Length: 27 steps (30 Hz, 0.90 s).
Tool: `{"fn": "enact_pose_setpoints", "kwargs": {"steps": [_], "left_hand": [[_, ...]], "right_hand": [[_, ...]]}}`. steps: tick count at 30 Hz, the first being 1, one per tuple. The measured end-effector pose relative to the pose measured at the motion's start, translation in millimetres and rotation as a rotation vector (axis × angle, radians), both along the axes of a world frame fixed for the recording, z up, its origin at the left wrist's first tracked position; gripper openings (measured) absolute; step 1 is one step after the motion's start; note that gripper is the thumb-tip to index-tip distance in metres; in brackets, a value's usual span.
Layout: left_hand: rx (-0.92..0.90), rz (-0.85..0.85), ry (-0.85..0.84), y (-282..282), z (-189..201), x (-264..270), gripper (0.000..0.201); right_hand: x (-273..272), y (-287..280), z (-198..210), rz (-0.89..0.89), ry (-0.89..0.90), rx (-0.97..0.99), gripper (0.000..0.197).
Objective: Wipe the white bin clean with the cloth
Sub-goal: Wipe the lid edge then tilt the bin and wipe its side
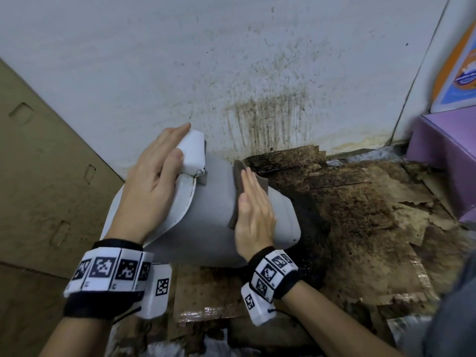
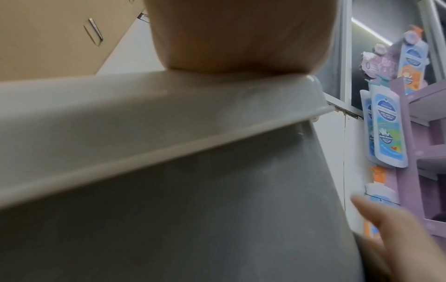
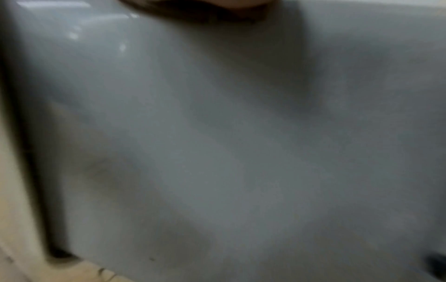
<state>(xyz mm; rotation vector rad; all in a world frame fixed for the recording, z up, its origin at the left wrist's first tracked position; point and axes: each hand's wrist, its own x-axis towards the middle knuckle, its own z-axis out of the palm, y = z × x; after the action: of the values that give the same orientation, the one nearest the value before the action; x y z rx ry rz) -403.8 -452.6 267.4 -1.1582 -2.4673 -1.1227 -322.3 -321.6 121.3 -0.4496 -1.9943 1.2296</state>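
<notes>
The white bin [image 1: 213, 202] lies tilted on its side on the floor, its base pointing right and its lid [image 1: 184, 202] to the left. My left hand [image 1: 164, 161] rests flat on the lid end with straight fingers reaching over the lid's white flap [image 1: 193, 148]. My right hand [image 1: 253, 199] presses a brown cloth [image 1: 238, 176] flat against the bin's upper side wall, fingers straight. The left wrist view shows the bin's rim [image 2: 169, 118] under my palm, and the right hand's fingers [image 2: 386, 238] on the wall. The right wrist view is a blurred stretch of the bin wall [image 3: 241, 152].
A stained white wall [image 1: 257, 112] stands right behind the bin. Dirty, torn cardboard [image 1: 360, 215] covers the floor to the right. A purple shelf [image 1: 443, 145] with bottles [image 2: 388, 129] stands at the far right. A tan panel [image 1: 51, 163] rises on the left.
</notes>
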Motion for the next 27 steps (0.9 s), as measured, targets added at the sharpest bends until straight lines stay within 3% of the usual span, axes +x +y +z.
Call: {"fn": "enact_pose_setpoints", "kwargs": {"steps": [5,15,19,22,27], "left_hand": [[-0.001,-0.005,0.014,-0.1,-1.7,1.9,0.046],[0.039,-0.022,-0.001,0.3,1.8,0.9,0.041],[0.045,-0.022,-0.009,0.9,3.1,2.2,0.039],[0.055,-0.030,-0.005,3.8,2.5,2.4,0.039],[0.056,-0.027,-0.009,4.2,1.3,2.8,0.040]], "right_hand": [[-4.8,-15.0,31.0,0.116,0.036,0.080,0.063],[2.8,17.7,-11.1,0.097,0.069,0.205,0.055],[17.1,40.9,-47.1,0.046,-0.032,0.100,0.056],[26.6,57.2,-67.3,-0.008,-0.139,-0.082,0.061],[27.7,61.3,-67.0,0.014,-0.265,-0.239,0.061]]}}
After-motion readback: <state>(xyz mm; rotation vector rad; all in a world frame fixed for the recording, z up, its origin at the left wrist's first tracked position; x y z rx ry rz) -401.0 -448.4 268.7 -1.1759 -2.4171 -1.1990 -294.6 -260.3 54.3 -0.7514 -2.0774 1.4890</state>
